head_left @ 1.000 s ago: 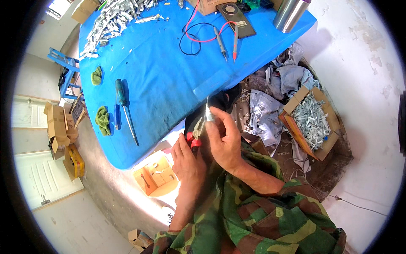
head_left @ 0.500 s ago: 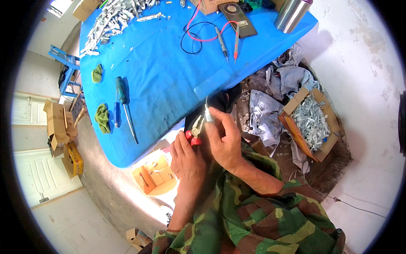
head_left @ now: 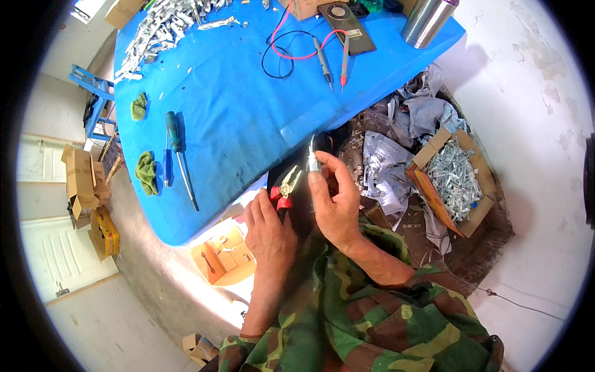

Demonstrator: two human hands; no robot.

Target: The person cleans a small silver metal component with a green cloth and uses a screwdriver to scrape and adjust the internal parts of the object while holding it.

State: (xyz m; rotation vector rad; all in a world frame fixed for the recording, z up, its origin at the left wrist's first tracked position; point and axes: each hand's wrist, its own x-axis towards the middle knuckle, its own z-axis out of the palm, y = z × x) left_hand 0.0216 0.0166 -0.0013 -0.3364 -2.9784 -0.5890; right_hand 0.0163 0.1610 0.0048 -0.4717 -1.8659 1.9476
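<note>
Just off the near edge of the blue-covered table, my left hand grips red-handled pliers, whose metal jaws point up and are apart. Immediately to their right, my right hand pinches a small white-and-silver piece, with a thin tip or wire sticking up from it. The piece is clear of the jaws. On the tabletop to the left lie a long screwdriver, a shorter blue-handled tool and two green rags.
The table holds a pile of silver strips, test probes, a phone-like device and a steel cup. Right of my hands are grey bags and a carton of metal scraps. A lit open carton sits below left.
My right hand, with the small piece, has shifted right and slightly up, away from the pliers' jaws. My left hand with the pliers has moved slightly left and up.
</note>
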